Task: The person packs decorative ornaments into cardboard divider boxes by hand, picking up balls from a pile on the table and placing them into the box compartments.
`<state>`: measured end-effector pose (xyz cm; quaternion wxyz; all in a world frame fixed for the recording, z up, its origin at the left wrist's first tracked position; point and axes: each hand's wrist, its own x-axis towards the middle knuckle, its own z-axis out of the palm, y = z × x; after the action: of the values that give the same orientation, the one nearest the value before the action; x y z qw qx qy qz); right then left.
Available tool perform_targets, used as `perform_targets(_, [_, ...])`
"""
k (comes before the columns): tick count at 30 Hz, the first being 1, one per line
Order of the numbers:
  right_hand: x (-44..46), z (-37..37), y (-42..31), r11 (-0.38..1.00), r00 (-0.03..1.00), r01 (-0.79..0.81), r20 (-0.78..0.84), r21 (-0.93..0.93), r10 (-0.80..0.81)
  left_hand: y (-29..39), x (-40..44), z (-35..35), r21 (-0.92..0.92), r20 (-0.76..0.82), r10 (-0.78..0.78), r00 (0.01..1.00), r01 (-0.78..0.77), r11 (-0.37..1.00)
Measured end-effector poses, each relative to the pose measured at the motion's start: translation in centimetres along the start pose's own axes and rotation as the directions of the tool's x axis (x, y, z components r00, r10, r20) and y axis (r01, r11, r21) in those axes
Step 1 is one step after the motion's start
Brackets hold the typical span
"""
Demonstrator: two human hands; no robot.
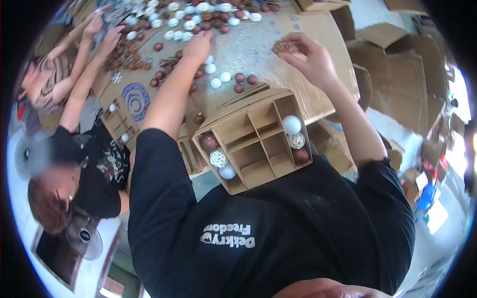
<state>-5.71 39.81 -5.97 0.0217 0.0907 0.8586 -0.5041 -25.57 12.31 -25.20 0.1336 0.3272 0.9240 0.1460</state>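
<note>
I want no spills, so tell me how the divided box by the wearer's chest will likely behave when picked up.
The divided box will probably feel light and fairly stiff, since its crossing dividers look like thin, straight cardboard. The round balls in its outer columns may roll out if it tips, as its face is open.

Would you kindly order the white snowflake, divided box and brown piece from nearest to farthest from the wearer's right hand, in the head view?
From the right hand:
1. Brown piece, held in its fingers
2. Divided box, toward the body
3. White snowflake, far to the left
</note>
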Motion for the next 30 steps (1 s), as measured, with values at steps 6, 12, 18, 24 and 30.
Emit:
perform_targets(6, [-11.0,-4.3,-6.5,0.983,0.986,0.129,-0.123,0.134,-0.113,0.5,2.3,1.8,0.226,0.196,0.088,0.977,-0.133,0.965])
perform_targets(12, [-11.8,-3.2,-9.1,0.972,0.970,0.236,-0.052,-0.016,-0.236,3.2,-3.1,-4.7,-0.188,0.031,-0.044,0.999,0.049,0.981])
perform_targets(18, [-12.2,-2.7,-11.4,0.829,0.965,0.249,-0.197,0.502,-0.171,6.0,-14.6,-16.6,-0.798,-0.036,-0.246,0.969,0.121,0.590])
perform_targets(24, [-11.5,-4.4,-12.6,0.848,0.965,0.224,-0.235,0.481,-0.121,10.9,-25.5,-24.3,-0.918,-0.120,-0.358,0.926,0.034,0.394])
perform_targets(30, [-10.9,-3.2,-9.7,0.959,0.946,0.217,-0.282,0.181,-0.161,16.3,-31.7,-26.7,-0.942,-0.099,-0.249,0.963,-0.010,0.336])
